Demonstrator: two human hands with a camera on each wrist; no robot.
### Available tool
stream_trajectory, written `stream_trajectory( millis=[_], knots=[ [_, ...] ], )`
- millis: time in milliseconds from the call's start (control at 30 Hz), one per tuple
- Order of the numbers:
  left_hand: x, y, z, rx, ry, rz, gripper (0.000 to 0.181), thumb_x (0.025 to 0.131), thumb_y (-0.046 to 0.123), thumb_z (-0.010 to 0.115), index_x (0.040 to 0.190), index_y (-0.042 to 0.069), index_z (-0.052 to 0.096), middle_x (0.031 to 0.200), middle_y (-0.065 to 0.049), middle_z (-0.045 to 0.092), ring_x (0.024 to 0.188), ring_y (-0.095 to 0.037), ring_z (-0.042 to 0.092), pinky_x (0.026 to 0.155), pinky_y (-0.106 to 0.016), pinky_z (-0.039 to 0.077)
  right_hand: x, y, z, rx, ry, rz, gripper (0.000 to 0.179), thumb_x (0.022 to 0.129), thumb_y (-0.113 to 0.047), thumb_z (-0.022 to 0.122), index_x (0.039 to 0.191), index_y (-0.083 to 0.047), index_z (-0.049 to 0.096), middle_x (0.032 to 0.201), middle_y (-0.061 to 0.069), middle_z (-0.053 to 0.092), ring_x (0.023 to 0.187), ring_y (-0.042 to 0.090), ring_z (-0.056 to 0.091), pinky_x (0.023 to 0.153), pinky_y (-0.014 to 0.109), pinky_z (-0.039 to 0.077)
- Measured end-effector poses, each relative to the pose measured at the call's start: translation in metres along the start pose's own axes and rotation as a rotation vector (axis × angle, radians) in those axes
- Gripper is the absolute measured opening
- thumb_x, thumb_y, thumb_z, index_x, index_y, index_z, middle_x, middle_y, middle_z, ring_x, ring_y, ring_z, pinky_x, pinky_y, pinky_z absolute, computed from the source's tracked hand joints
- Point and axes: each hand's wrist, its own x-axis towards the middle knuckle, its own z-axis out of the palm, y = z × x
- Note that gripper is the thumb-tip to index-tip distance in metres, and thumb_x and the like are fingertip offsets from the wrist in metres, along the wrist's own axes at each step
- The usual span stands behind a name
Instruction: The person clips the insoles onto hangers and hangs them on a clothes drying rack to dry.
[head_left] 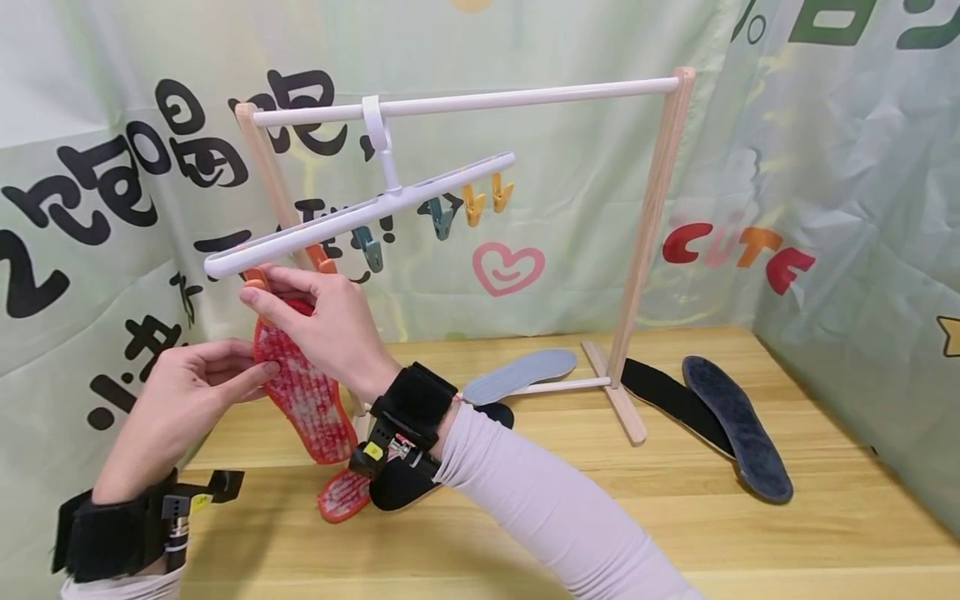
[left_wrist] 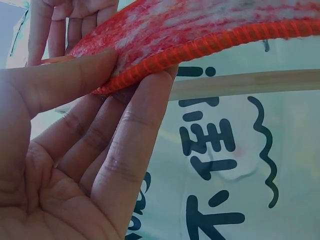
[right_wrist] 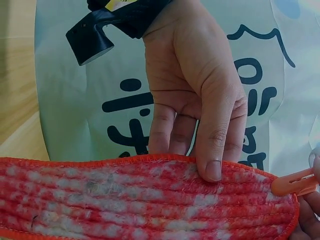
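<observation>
A red and white quilted insole (head_left: pixel 303 396) with an orange-red edge hangs below the left end of a white clip hanger (head_left: pixel 300 239). My left hand (head_left: pixel 191 387) pinches its side edge, thumb on the quilted face and fingers behind. With thumb and fingers my right hand (head_left: pixel 330 321) grips an orange clip (head_left: pixel 255 277) at the hanger's end. In the right wrist view, this clip (right_wrist: pixel 295 182) overlaps the insole's end. A second orange clip (head_left: pixel 321 258) shows just above my right hand. The hanger tilts, its left end lower.
The hanger hooks over the white bar (head_left: pixel 465 102) of a wooden stand (head_left: pixel 648 225). Teal clips (head_left: pixel 367 248) and yellow clips (head_left: pixel 473 205) dangle from it. On the table lie another red insole (head_left: pixel 345 496), a grey insole (head_left: pixel 521 375), a dark blue insole (head_left: pixel 738 429) and black ones (head_left: pixel 675 404).
</observation>
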Motion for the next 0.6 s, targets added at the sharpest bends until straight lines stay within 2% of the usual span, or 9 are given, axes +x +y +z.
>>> stream_trajectory(
  millis=[100,333,600],
  knots=[
    [0.0,0.0,0.0,-0.007,-0.01,-0.005,0.035,0.106,0.025,0.071,0.131,0.001,0.071,0.11,-0.01,0.081,0.088,-0.001,0.077,0.076,-0.019,0.065,-0.001,0.001,0.0,0.015,-0.006,0.012,0.046,0.104,-0.034,0.073,0.145,-0.013,0.068,0.133,0.002,0.078,0.108,-0.004,0.073,0.087,0.009,0.057],
    [0.001,-0.002,0.002,0.005,-0.031,-0.019,0.036,0.106,0.027,0.07,0.132,0.001,0.071,0.118,-0.02,0.078,0.089,-0.001,0.077,0.076,-0.017,0.064,-0.003,0.005,-0.003,0.027,-0.017,0.024,0.048,0.104,-0.034,0.073,0.146,-0.013,0.067,0.132,0.002,0.078,0.108,-0.003,0.074,0.087,0.009,0.057],
    [0.003,-0.002,0.003,0.028,-0.053,-0.027,0.039,0.106,0.033,0.071,0.134,0.005,0.071,0.122,-0.019,0.078,0.093,0.001,0.076,0.078,-0.016,0.062,-0.005,0.011,-0.005,0.018,-0.017,0.026,0.046,0.103,-0.035,0.075,0.144,-0.015,0.069,0.129,0.0,0.079,0.102,-0.007,0.071,0.085,0.01,0.058]
  ],
)
